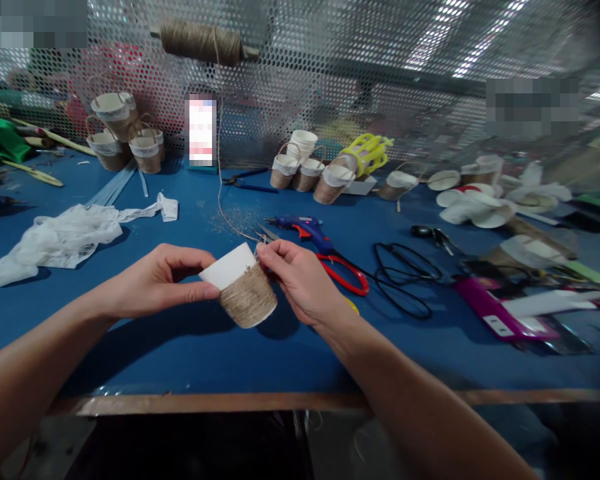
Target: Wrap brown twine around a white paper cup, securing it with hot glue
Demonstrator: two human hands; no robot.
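Observation:
My left hand [165,283] grips a white cup [233,265] by its rim, between thumb and fingers. The cup is tilted, and brown twine [247,297] wraps its lower part, leaving a white band bare near the rim. At the cup's other side, my right hand [297,277] pinches the end of a twine strand [221,147]. That strand runs up to a twine spool [200,43] on the mesh panel. Just beyond the right hand lie red-handled scissors [347,277], partly hidden by it, and a blue glue gun [305,227].
White lace [65,240] lies heaped at left. Twine-covered baskets [147,150] stand at the back left, with more baskets [333,183] at back centre. A lit phone [201,133] leans on the mesh. A black cable [405,280] and purple box [500,310] lie at right.

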